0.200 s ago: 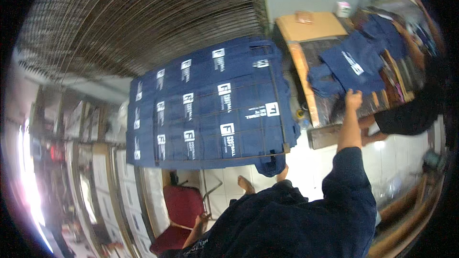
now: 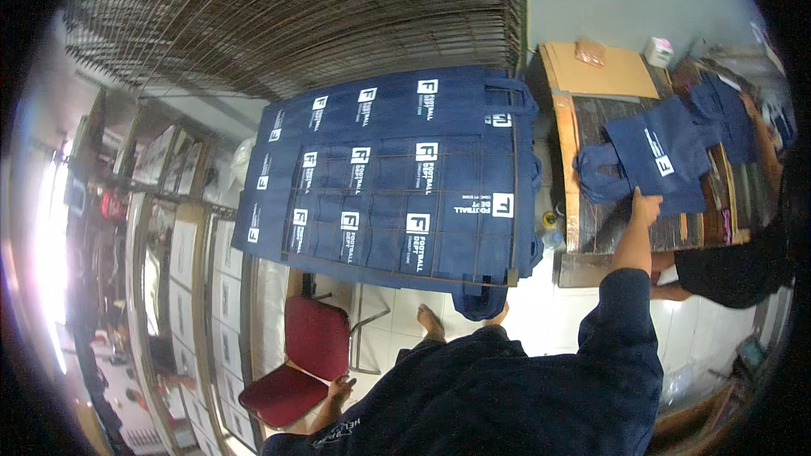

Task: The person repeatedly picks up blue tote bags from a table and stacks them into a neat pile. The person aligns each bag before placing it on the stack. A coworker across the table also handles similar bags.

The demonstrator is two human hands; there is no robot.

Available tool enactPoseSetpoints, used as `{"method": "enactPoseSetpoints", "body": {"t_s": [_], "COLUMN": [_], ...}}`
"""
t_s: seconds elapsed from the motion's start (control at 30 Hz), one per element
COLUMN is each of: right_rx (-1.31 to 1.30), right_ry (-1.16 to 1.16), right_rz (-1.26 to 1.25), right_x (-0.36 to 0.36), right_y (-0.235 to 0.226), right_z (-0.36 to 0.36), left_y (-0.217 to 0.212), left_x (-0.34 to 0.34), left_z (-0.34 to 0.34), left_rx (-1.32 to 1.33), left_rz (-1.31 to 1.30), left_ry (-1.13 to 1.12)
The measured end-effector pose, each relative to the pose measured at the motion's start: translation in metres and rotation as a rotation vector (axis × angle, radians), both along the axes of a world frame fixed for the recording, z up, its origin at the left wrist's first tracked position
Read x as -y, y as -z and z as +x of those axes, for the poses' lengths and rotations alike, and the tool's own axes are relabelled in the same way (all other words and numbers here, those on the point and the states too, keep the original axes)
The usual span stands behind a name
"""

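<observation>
The blue bag (image 2: 663, 160) lies flat on the wooden surface (image 2: 591, 232), its lower edge under my right hand (image 2: 644, 207) whose fingers (image 2: 649, 197) press it; my left hand (image 2: 340, 388) hangs loosely curled, holding nothing.

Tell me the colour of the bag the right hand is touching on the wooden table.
Dark navy blue bag with a small white print, seen in the head view.
</observation>
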State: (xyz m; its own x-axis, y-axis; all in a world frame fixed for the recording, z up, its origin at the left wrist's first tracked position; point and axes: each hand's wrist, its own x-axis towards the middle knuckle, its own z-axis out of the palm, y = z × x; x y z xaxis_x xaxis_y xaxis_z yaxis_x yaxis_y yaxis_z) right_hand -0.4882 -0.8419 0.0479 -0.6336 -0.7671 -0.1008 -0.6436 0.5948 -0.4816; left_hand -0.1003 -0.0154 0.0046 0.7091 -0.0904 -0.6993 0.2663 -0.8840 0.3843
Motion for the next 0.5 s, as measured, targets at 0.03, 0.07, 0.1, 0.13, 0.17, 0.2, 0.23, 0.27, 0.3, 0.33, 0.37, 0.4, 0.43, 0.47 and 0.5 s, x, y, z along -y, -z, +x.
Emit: {"method": "enactPoseSetpoints", "body": {"t_s": [0.03,0.07,0.1,0.13,0.17,0.2,0.23,0.27,0.3,0.33,0.37,0.4,0.43,0.47,0.5], "right_rx": [-0.018,0.010,0.038,0.086,0.184,0.303,0.427,0.661,0.883,0.992,0.962,1.000,0.924,0.972,0.973], "right_ry": [0.021,0.087,0.156,0.228,0.278,0.316,0.352,0.370,0.387,0.350,0.311,0.145,0.041,-0.026,-0.190], "right_rz": [0.012,-0.024,-0.058,-0.054,-0.119,-0.133,-0.139,-0.213,-0.354,-0.356,-0.478,-0.571,-0.594,-0.642,-0.616], "right_x": [0.000,0.007,0.022,0.035,0.050,0.059,0.066,0.072,0.086,0.086,0.081,0.092,0.099,0.082,0.060], "right_y": [-0.008,0.004,0.025,0.055,0.060,0.072,0.082,0.088,0.077,0.054,0.033,0.021,0.001,-0.043,-0.096], "right_z": [0.005,0.000,-0.013,-0.024,-0.040,-0.047,-0.049,-0.048,-0.058,-0.050,-0.036,-0.050,-0.041,-0.011,0.013], "left_y": [-0.019,-0.036,-0.043,-0.006,-0.014,-0.012,-0.003,0.010,-0.006,-0.016,-0.031,-0.057,-0.064,-0.065,-0.065], "left_x": [0.015,0.028,0.036,-0.031,0.016,0.009,-0.004,-0.030,0.036,0.051,0.066,0.110,0.127,0.140,0.161], "left_z": [-0.017,-0.026,-0.034,-0.022,-0.036,-0.045,-0.049,-0.048,-0.048,-0.050,-0.052,-0.045,-0.039,-0.039,-0.033], "left_rx": [-0.013,-0.022,-0.032,-0.132,-0.062,-0.056,-0.042,-0.049,0.020,0.149,0.288,0.230,0.196,0.332,0.351], "left_rz": [0.036,0.072,0.110,-0.146,0.097,0.016,-0.061,-0.154,0.082,-0.022,0.015,-0.139,-0.188,-0.315,-0.422], "left_ry": [-0.011,-0.012,-0.009,-0.244,0.050,0.014,-0.026,-0.167,0.048,0.070,0.160,0.072,0.038,0.140,0.163]}}
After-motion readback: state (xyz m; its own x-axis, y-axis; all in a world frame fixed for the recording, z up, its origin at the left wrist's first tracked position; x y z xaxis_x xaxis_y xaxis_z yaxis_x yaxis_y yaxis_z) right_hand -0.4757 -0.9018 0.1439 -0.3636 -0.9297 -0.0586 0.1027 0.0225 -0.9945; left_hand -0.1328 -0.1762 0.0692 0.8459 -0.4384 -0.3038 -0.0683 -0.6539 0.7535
